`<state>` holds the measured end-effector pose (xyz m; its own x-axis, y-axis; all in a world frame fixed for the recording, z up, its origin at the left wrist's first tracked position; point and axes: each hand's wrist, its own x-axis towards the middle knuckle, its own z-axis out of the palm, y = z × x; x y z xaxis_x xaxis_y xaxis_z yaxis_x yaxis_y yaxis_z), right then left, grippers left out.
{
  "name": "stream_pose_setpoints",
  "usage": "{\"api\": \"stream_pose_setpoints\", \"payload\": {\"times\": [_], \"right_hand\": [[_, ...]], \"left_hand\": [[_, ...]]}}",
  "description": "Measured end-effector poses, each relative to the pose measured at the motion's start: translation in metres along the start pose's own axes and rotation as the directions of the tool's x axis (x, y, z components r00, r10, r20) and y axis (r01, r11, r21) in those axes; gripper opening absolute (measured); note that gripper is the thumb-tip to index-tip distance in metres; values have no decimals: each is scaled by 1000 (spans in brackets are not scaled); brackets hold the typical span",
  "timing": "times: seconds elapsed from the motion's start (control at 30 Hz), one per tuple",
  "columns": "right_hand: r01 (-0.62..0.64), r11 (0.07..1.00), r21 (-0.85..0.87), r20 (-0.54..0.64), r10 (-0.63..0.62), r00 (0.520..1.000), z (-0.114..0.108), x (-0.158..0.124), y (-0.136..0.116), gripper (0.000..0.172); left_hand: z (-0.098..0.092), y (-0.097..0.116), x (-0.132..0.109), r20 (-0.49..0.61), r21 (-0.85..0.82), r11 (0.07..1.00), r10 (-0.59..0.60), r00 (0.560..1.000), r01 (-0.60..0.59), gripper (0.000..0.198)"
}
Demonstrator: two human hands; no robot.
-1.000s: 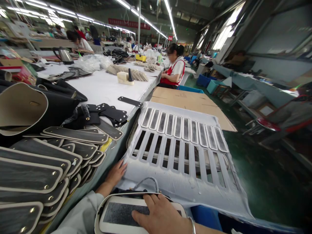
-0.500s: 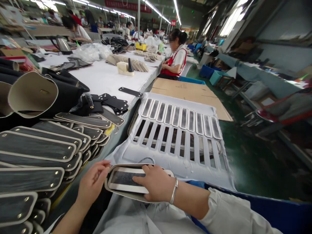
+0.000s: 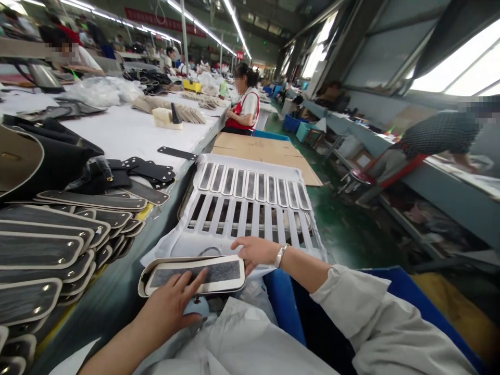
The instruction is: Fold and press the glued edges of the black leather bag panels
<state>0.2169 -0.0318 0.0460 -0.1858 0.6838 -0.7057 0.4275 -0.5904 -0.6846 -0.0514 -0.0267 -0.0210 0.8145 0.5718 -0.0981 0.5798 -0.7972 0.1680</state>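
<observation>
A long dark bag base panel (image 3: 222,273) with a cream border and rounded ends lies in front of me, inside a raised rim. My left hand (image 3: 172,298) rests on its lower left part, fingers stretched over the dark strip and the thumb below the near edge. At the panel's right end, my right hand (image 3: 255,252) holds the corner; part of its grip is hidden. Just beyond, a white slotted sheet (image 3: 179,239) carries a row of several similar dark strips (image 3: 250,185) with pale borders.
Stacks of dark strap-like pieces (image 3: 39,250) with pale edges and metal studs cover the left table. Behind them is a black bag body (image 3: 62,161). Cardboard (image 3: 261,148) lies beyond the sheet, and a blue bin (image 3: 285,302) stands at my right. Co-workers sit or bend farther off.
My left hand has moved from the rim's left end onto the panel. My right hand has shifted from the middle to the right end. The view has turned right.
</observation>
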Motion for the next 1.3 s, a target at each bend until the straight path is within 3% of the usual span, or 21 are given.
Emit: {"api": "stream_pose_setpoints", "payload": {"times": [0.1,0.17,0.23,0.33,0.4,0.47,0.53,0.63,0.83,1.0,1.17,1.23,1.3], "right_hand": [[-23,953,302,13,20,1000,4,-12,18,47],[-11,838,546,-14,22,1000,9,-18,26,46],[13,763,646,-63,37,997,14,-21,32,45],[-24,876,482,-84,73,994,19,-20,46,57],[-42,982,182,-155,70,985,20,-17,56,67],[-68,994,-85,-239,45,970,21,-12,62,68],[-65,981,-183,-242,19,970,23,-8,65,58],[11,986,-166,-203,-45,978,27,-5,62,43],[35,982,-188,-250,-82,965,28,-14,57,45],[57,991,-119,-238,-84,968,27,-21,42,44],[59,988,-141,-237,-91,967,26,-29,33,34],[102,994,-32,-207,-107,973,28,-29,40,30],[135,965,223,-194,-91,977,30,-25,54,37]], "left_hand": [[-9,16,11,26,77,996,46,999,-47,93],[-12,21,17,43,110,992,56,998,-60,96],[-12,21,23,61,125,989,67,996,-74,98],[-11,19,27,105,152,984,79,991,-94,98],[-12,19,30,128,173,978,97,987,-118,97],[-13,21,33,127,173,967,165,978,-186,94],[-14,24,36,114,133,950,269,956,-283,88],[-11,26,39,79,35,937,345,935,-349,83],[-3,23,34,43,-36,951,308,950,-307,78],[-23,27,41,120,-153,956,270,955,-251,97],[-38,32,57,178,-81,942,336,925,-327,82],[-37,34,59,165,-55,938,346,924,-341,69],[-33,36,58,145,-39,943,332,932,-330,55]]}}
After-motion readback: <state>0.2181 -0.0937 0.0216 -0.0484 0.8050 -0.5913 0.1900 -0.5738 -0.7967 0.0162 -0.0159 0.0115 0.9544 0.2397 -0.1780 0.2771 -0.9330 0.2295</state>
